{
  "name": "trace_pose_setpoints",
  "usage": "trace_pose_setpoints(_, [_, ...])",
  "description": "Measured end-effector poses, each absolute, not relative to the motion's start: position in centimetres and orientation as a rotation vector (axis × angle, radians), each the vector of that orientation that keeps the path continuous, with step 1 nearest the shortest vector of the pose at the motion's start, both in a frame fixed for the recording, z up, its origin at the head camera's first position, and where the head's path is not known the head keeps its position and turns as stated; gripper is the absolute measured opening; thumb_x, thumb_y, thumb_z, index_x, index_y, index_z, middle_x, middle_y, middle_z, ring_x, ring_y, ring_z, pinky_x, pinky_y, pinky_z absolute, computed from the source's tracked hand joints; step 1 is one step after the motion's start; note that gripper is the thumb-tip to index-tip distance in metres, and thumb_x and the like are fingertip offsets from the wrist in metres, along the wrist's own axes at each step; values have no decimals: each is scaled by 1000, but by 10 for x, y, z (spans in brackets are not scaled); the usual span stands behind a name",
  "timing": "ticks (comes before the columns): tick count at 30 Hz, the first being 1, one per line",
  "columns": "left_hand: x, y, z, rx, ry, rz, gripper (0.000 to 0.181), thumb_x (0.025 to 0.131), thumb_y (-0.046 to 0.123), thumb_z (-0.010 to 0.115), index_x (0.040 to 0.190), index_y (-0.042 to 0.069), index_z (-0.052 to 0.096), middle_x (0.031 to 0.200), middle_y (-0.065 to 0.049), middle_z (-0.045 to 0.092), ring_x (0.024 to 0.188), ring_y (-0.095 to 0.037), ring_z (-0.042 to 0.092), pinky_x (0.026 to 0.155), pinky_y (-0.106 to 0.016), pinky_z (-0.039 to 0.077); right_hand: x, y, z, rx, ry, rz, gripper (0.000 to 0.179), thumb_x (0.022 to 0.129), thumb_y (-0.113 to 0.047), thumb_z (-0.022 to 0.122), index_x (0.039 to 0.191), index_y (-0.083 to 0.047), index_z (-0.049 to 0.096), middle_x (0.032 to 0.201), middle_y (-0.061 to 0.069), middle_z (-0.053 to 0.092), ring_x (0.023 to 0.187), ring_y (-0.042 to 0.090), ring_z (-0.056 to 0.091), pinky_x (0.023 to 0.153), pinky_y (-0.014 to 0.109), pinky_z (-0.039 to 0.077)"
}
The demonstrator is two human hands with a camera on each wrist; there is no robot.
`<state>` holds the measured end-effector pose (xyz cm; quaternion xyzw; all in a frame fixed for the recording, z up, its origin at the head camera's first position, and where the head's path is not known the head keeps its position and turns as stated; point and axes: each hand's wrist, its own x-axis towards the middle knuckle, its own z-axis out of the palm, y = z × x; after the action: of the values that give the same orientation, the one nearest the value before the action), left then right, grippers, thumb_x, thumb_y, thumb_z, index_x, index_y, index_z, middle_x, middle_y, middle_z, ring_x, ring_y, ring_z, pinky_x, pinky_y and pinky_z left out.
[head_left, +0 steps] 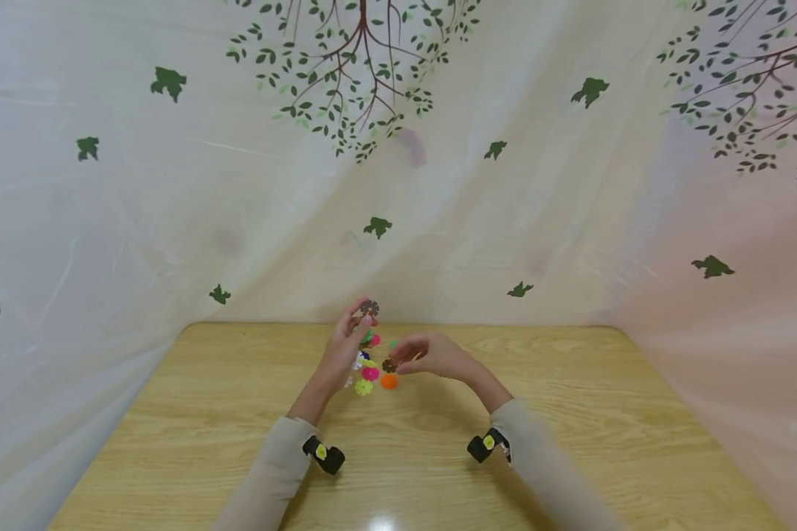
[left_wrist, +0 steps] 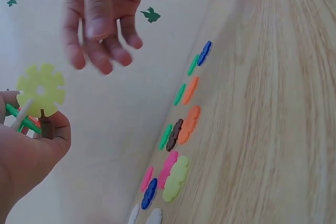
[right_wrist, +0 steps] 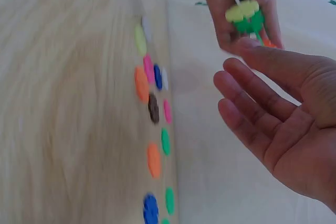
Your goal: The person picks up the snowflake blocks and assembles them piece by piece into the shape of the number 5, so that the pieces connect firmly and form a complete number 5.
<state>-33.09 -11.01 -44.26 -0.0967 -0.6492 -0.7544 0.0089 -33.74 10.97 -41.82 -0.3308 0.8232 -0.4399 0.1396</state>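
My left hand (head_left: 339, 355) grips a small cluster of joined notched plastic discs. In the left wrist view a yellow disc (left_wrist: 51, 83) stands up from it, with white, green, orange and brown discs (left_wrist: 48, 128) partly hidden by the fingers. In the head view a brown disc (head_left: 370, 308) shows by the fingertips. To the right, my right hand (head_left: 441, 356) hovers over the table with loosely bent fingers and nothing in them. In the right wrist view its palm (right_wrist: 310, 129) is bare, and the green disc (right_wrist: 249, 23) of the cluster lies beyond its fingertips.
Loose discs lie flat on the wooden table (head_left: 239, 413) below the hands, among them orange (head_left: 388, 382), pink (head_left: 370, 374), yellow (head_left: 364, 387), blue, green and white ones. A pale cloth (head_left: 438, 243) printed with leaves and birds hangs behind the table.
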Motion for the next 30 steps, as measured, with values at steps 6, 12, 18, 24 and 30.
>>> trace_pose_setpoints(6, [-331,-114,-444,-316,-2055,-2338,53,108,21,50,158,14,34,120,-7,59,94,-12,59,87,-24,53,-352,143,-417,-970,2446,-1090,23,93,-6,73,115,1,72,108,17,75,95,19,71,82,26,58])
trace_pose_setpoints(12, [-333,-116,-445,-325,-2061,-2334,52,109,21,49,158,14,35,120,-7,60,95,-12,59,87,-22,53,-367,166,-427,-1022,2470,-1014,23,88,2,75,109,9,71,96,22,73,85,22,70,76,25,58])
trace_pose_setpoints(18, [-332,-115,-445,-334,-2094,-2309,52,109,20,49,158,14,35,119,-8,61,99,-13,58,89,-26,52,-375,176,-437,-948,2499,-920,27,85,-2,80,109,6,73,94,18,73,81,13,65,73,22,55])
trace_pose_setpoints(24, [-331,-113,-445,-364,-2117,-2318,52,108,21,50,158,16,36,123,-11,61,102,-15,59,90,-29,53,-381,181,-445,-934,2541,-861,27,84,-3,81,110,4,75,98,16,74,85,11,64,76,23,55])
trace_pose_setpoints(30, [-332,-112,-446,-422,-2153,-2332,50,109,22,50,157,16,38,129,-19,58,105,-15,58,92,-32,53,-383,182,-450,-947,2573,-817,23,84,-3,81,107,1,76,97,12,74,83,8,61,76,22,54])
